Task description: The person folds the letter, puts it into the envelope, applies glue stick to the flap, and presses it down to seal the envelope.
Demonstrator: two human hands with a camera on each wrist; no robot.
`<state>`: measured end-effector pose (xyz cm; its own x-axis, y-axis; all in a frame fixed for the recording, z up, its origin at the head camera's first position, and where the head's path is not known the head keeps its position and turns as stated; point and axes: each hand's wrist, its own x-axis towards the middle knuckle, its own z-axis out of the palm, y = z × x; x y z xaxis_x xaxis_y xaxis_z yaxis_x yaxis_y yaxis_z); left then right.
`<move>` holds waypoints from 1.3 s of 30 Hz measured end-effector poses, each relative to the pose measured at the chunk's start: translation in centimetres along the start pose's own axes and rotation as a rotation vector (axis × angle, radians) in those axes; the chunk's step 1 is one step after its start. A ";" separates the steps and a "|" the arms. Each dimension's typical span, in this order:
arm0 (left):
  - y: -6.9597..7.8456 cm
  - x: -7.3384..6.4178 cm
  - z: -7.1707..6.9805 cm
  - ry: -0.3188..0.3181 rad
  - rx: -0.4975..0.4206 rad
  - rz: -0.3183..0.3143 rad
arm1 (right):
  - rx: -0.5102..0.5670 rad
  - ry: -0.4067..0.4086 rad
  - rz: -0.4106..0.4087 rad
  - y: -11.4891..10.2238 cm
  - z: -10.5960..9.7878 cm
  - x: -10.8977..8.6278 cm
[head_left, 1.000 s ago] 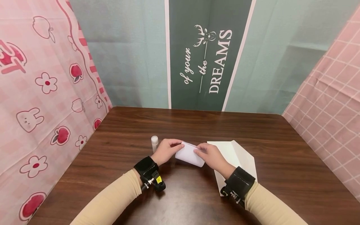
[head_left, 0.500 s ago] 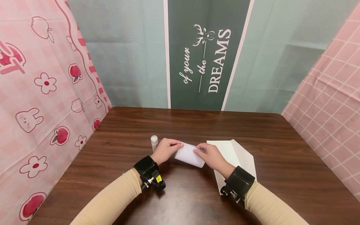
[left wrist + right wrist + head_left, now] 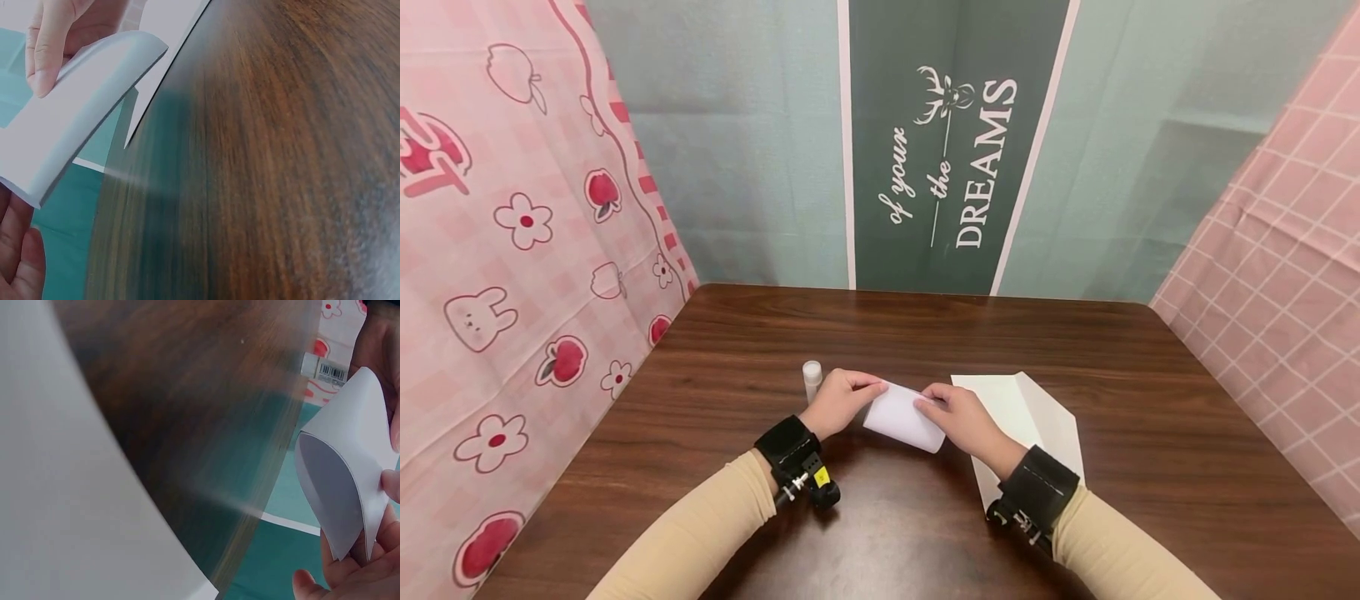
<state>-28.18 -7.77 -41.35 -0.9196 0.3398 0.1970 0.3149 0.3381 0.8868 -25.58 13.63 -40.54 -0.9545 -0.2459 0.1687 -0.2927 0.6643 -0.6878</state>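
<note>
Both hands pinch a folded sheet of white paper (image 3: 904,417) by its upper edge, over the middle of the table. My left hand (image 3: 841,403) holds its left corner, thumb on the near face. At the right corner, my right hand (image 3: 964,418) grips it the same way. The fold bulges in a rounded loop at the bottom, and the right wrist view shows the paper (image 3: 350,437) doubled over with a gap inside. Its loose edges meet between the right hand's fingers (image 3: 340,569). The left wrist view has the curved lower side of the paper (image 3: 81,112).
A white capped tube with a barcode label (image 3: 331,372) stands just behind the left hand. Under the right forearm lies a larger creased white sheet (image 3: 1056,417) with a pointed outline. The brown wooden table (image 3: 760,333) ends at hanging cloths on three sides.
The folded paper's lower edge has come slightly down and toward me, so more of its near face shows. Both hands keep their pinch and barely shift.
</note>
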 end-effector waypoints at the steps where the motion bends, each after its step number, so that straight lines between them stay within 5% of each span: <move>1: 0.0 0.0 0.0 -0.001 0.003 0.006 | 0.010 0.004 -0.004 0.0 0.0 0.0; 11: -0.1 -0.3 -0.9 0.086 0.000 0.092 | 0.109 0.028 0.006 0.9 -0.9 -0.3; 28: -0.1 -0.6 -1.0 0.098 -0.037 0.067 | 0.179 0.039 0.031 0.9 -1.5 -0.6; 39: -0.2 -0.4 -0.8 0.104 -0.040 0.048 | 0.136 0.057 -0.046 1.1 -1.7 -0.8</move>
<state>-28.09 -8.70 -41.23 -0.9236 0.2616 0.2803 0.3518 0.2876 0.8908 -25.20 15.75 -40.29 -0.9431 -0.2306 0.2397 -0.3295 0.5504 -0.7671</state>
